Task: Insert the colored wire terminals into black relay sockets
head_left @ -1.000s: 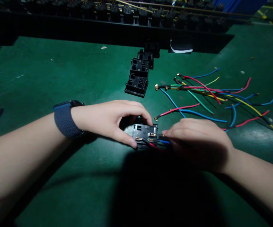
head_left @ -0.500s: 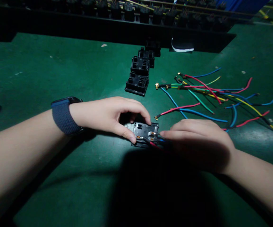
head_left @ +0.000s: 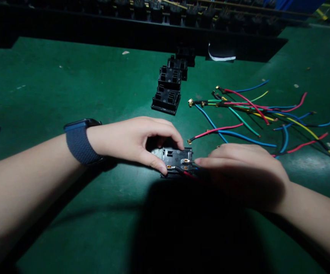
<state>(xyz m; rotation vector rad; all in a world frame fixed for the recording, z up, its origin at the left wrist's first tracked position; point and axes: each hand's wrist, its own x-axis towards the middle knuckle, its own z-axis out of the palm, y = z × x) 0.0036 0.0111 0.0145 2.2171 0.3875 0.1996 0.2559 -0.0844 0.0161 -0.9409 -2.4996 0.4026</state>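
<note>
My left hand (head_left: 143,140) grips a black plastic socket housing (head_left: 178,156) by its left part, thumb at the near edge and index finger at the far edge. Brass terminals show in several of its slots. A red wire (head_left: 188,174) with a black sleeve runs from the near left terminal toward the right. At the housing's right side my right hand (head_left: 245,169) pinches a dark-sleeved wire (head_left: 193,162), whose terminal sits at the upper right slot. A bit of blue wire shows just below these fingertips. The rest of the wires vanishes in shadow under my right hand.
Several similar black housings (head_left: 166,99) stand in a row beyond my left hand. Loose red, blue, green and yellow wires (head_left: 233,125) with brass ends lie on the green tabletop (head_left: 96,87) at right. A long black rack (head_left: 110,34) crosses the back.
The view has shifted very slightly. Both hands keep their hold at the housing, with the right hand's back a little farther right.
</note>
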